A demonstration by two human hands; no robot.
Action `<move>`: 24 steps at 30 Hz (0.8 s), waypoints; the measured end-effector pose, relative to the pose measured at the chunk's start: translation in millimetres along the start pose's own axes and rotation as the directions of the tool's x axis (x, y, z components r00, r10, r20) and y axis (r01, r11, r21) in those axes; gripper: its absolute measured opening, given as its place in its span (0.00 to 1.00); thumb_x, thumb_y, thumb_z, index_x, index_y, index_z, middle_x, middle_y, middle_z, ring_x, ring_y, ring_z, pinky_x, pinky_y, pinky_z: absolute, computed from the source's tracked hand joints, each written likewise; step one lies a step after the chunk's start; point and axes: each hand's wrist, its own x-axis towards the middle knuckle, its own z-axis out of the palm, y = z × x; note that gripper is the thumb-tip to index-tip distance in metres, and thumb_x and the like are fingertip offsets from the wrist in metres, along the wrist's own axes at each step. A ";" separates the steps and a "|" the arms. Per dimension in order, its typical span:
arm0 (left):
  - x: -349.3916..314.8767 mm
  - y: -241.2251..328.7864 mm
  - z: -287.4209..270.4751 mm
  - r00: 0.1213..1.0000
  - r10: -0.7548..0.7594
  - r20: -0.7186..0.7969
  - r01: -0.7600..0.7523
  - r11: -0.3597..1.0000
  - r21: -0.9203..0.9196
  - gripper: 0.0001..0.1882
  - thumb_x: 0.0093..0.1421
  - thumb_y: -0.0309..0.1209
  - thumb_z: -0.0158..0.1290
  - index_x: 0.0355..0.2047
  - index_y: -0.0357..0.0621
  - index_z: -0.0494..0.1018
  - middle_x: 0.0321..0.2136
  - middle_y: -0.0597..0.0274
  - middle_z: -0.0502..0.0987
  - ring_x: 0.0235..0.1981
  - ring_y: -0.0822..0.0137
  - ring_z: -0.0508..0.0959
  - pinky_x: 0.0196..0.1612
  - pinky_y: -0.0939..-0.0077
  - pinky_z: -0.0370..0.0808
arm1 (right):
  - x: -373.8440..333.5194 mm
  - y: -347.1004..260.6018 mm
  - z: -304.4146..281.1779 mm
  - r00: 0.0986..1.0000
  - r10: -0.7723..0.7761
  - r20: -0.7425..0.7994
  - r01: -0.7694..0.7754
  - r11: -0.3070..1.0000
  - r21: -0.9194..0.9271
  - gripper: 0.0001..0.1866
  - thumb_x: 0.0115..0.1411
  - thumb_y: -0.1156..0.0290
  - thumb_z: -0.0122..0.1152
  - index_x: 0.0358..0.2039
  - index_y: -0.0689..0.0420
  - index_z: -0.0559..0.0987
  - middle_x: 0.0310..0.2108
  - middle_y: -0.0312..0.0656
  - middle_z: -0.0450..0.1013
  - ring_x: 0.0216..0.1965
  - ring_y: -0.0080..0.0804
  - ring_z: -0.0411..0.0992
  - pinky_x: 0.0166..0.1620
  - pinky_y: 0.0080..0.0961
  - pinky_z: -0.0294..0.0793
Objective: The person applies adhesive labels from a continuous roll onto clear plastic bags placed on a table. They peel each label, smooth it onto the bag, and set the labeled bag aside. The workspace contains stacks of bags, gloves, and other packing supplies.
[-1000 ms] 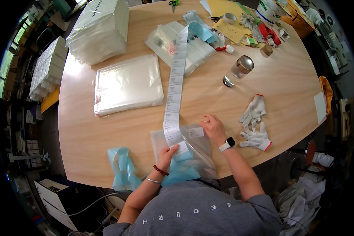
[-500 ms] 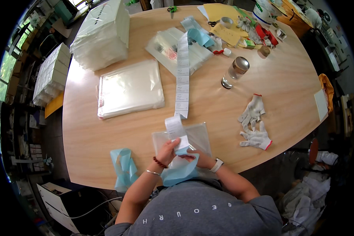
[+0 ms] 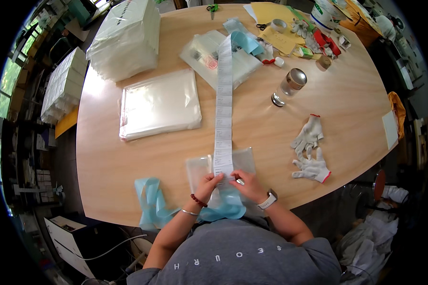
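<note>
A long strip of white printed labels [image 3: 224, 118] runs down the table toward me. Its near end is between my hands, above a clear plastic bag [image 3: 199, 171] that lies flat. My left hand [image 3: 207, 186] is closed, pinching the strip's left edge between thumb and fingers. My right hand [image 3: 248, 186] is closed at the strip's right edge, fingertips bent together. A small pale, shiny piece shows at those fingers; what it is I cannot make out. Bare light-blue backing tape [image 3: 226, 205] hangs below the hands and loops left over the table edge.
A stack of clear bags [image 3: 159, 104] lies left of the strip, behind it a tall wrapped pile [image 3: 123, 42]. To the right are a glass bottle [image 3: 289, 87] and white work gloves [image 3: 311, 164]. Green-handled scissors [image 3: 212, 9], envelopes and tape rolls lie at the far side.
The strip's near end, folded and raised before, now lies straight and flat toward me. My right hand has moved right and up, out from beneath the blue tape; my left stays at the strip.
</note>
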 end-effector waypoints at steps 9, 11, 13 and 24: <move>-2.8 -11.8 1.3 0.990 0.013 -0.138 -0.030 0.991 -0.127 0.12 0.56 0.34 0.48 0.33 0.37 0.71 0.31 0.65 0.74 0.34 0.74 0.72 0.38 0.80 0.68 | -8.8 2.4 -0.2 0.923 -0.385 -0.017 0.342 0.839 -0.424 0.09 0.41 0.76 0.60 0.27 0.54 0.78 0.33 0.41 0.71 0.35 0.35 0.68 0.36 0.27 0.68; -2.9 -9.3 4.0 0.985 0.020 -0.171 -0.068 0.958 -0.280 0.12 0.56 0.34 0.48 0.34 0.38 0.71 0.32 0.65 0.73 0.34 0.74 0.72 0.38 0.80 0.68 | -16.2 -13.5 -5.6 0.903 -0.427 0.037 0.405 0.823 -0.398 0.10 0.40 0.76 0.60 0.27 0.53 0.78 0.35 0.40 0.70 0.38 0.36 0.67 0.38 0.27 0.67; -4.8 -2.3 5.7 0.982 0.030 -0.187 -0.096 0.929 -0.356 0.11 0.55 0.34 0.48 0.34 0.39 0.71 0.31 0.65 0.73 0.33 0.76 0.71 0.36 0.83 0.67 | -16.0 -24.6 -18.5 0.855 -0.512 0.087 0.517 0.823 -0.235 0.08 0.43 0.76 0.59 0.27 0.54 0.78 0.33 0.39 0.71 0.36 0.35 0.68 0.38 0.25 0.67; -1.4 -21.6 -12.6 0.981 -0.002 -0.192 -0.056 0.955 -0.292 0.11 0.55 0.31 0.49 0.35 0.38 0.70 0.32 0.63 0.74 0.34 0.74 0.73 0.38 0.81 0.69 | 33.7 53.8 -31.7 0.946 0.261 -0.192 -0.257 0.965 0.046 0.06 0.49 0.75 0.56 0.27 0.64 0.75 0.22 0.42 0.73 0.23 0.23 0.70 0.28 0.18 0.69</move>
